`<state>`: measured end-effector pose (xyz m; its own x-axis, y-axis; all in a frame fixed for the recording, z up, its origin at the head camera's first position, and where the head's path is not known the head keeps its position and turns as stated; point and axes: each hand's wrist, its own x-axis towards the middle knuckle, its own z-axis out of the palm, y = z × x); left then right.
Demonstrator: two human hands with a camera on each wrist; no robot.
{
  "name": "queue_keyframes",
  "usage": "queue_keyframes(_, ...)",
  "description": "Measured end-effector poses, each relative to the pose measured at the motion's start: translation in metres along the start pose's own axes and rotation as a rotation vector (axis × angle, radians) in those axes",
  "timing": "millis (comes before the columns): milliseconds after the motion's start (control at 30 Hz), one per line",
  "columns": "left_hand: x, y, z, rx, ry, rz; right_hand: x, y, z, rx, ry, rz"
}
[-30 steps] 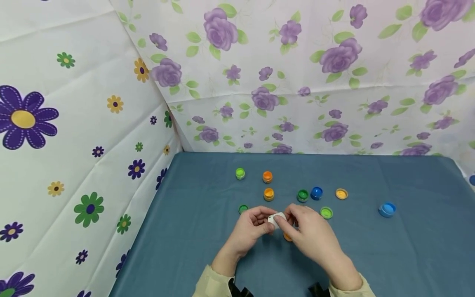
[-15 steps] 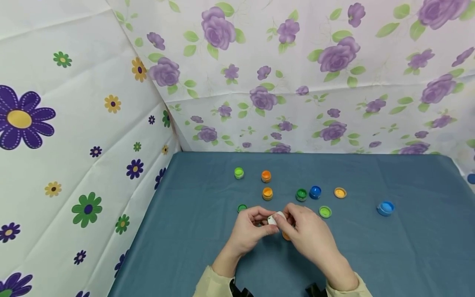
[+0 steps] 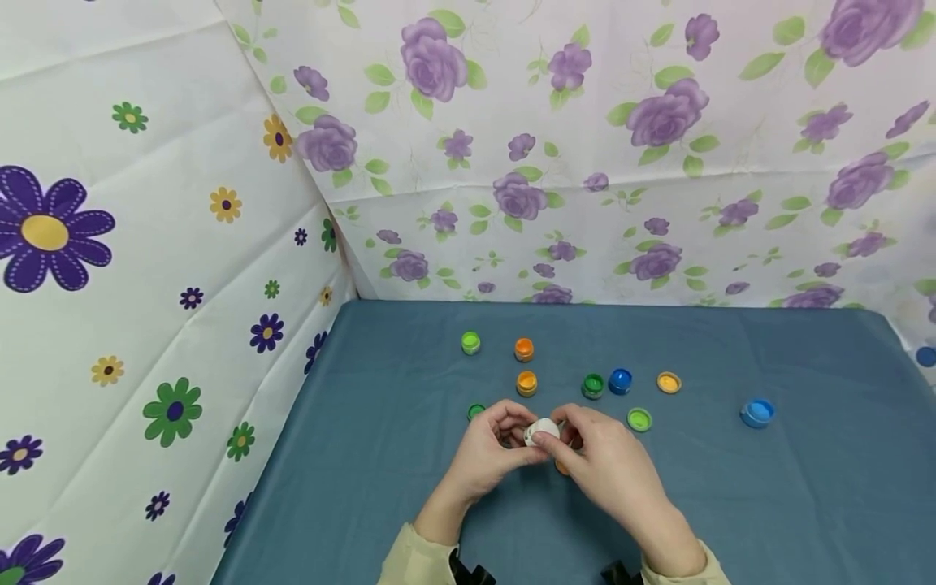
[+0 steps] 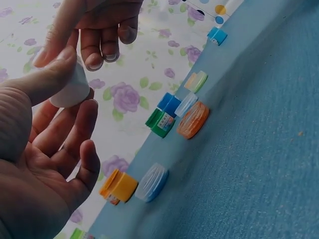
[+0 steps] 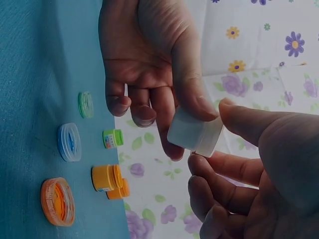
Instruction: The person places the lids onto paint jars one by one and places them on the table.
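Observation:
Both hands hold a small white jar (image 3: pixel 539 431) above the table. In the right wrist view the jar (image 5: pixel 194 131) is tilted, with a band near one end like a lid. My left hand (image 3: pixel 483 449) grips one side of it between thumb and fingers. My right hand (image 3: pixel 616 457) pinches the other end with thumb and fingertips. An orange lid (image 3: pixel 561 469) lies partly hidden below the right hand. Just beyond the left hand is a dark green lid (image 3: pixel 476 412), and a light green lid (image 3: pixel 639 419) lies to the right of the right hand.
Open paint jars stand behind the hands: light green (image 3: pixel 471 343), orange (image 3: pixel 523 349), yellow-orange (image 3: pixel 526 383), dark green (image 3: pixel 593 386) and blue (image 3: pixel 620 381). A yellow lid (image 3: pixel 669 382) lies farther right, with a light blue jar (image 3: pixel 757 413) beyond. Flowered cloth (image 3: pixel 453 203) hangs behind the blue table.
The white jar has turned between the fingers, so that its round end now faces up more. Both hands stay in nearly the same place.

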<state>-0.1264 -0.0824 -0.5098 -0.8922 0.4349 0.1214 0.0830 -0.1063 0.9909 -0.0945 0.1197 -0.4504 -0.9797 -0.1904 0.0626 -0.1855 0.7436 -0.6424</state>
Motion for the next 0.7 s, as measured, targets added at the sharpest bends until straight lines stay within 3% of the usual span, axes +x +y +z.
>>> queue_keyframes(367, -0.001, 0.003, -0.005, 0.063, -0.017, -0.064, -0.001, -0.002, 0.002, -0.005, 0.001, 0.003)
queue_keyframes(533, -0.003, 0.004, -0.008, 0.146, -0.03, -0.082, -0.004, -0.001, -0.003, 0.008, 0.005, 0.016)
queue_keyframes(700, -0.012, 0.005, -0.012, 0.263, 0.001, -0.118, -0.009, 0.006, -0.012, -0.002, 0.022, 0.024)
